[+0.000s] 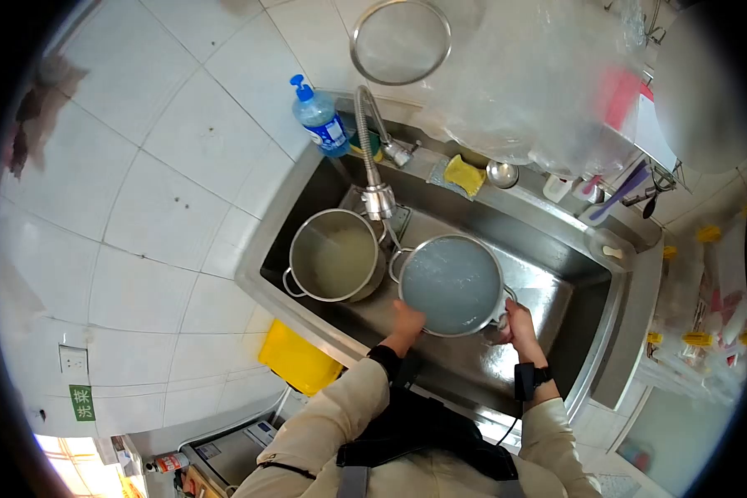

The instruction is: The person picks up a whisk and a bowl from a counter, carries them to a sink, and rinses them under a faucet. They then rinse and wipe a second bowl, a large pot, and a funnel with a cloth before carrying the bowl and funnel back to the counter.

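A two-handled steel pot (452, 286) with cloudy greyish liquid inside is in the sink, slightly right of the faucet. My right hand (519, 324) is closed around the handle on its right side. At the pot's lower left edge, my left hand (407, 321) is closed against the side, its fingers partly hidden. To the left stands a second two-handled steel pot (334, 254), holding murky yellowish liquid. The flexible faucet (379, 199) hangs over the sink between the two pots.
The steel sink (568, 307) surrounds both pots. Along its back ledge are a blue soap bottle (324, 120), a yellow sponge (465, 176) and a round metal ladle (502, 173). A round sieve (400, 41) hangs above. A yellow container (299, 357) sits below the left edge.
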`<state>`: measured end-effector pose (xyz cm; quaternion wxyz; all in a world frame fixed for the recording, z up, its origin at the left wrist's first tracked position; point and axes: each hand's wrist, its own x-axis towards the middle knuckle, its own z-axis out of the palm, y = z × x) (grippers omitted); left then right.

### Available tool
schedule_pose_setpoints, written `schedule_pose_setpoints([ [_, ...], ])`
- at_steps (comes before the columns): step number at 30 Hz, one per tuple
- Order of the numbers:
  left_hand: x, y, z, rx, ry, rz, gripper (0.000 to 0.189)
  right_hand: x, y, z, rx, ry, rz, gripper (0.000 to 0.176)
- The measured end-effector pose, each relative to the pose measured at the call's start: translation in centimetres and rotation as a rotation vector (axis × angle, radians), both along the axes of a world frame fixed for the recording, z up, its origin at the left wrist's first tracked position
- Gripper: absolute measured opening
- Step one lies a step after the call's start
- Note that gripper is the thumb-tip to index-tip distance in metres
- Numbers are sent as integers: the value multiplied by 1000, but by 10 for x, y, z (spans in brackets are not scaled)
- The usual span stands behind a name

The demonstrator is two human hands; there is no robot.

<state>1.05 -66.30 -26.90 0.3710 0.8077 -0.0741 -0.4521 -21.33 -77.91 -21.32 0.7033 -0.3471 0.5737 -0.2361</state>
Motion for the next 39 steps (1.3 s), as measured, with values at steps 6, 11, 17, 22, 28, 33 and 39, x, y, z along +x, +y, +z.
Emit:
schedule_pose_setpoints([
  [6, 79, -9, 37, -406, 393, 304, 48, -26, 7, 9, 16, 71, 78, 16],
  [11, 167, 46, 129, -216, -910, -140, 23, -33, 5, -17, -43, 120, 57, 16],
  [17, 278, 102, 96, 353, -848, -168, 41, -33, 12, 6, 98, 13, -38, 8],
  [22, 279, 88, 67, 517, -942, -487, 51, -54, 20, -8, 63, 119, -137, 8],
  [28, 267, 70, 95, 512, -564, -362, 59, -122, 11, -33, 98, 136, -209, 18],
  [33, 247, 71, 87, 67, -192, -165, 39, -164, 3, -22, 22, 251, -327, 20],
  [39, 201, 33, 101, -681, 739, 440, 30, -165, 8, 13, -196, 870, 160, 21],
])
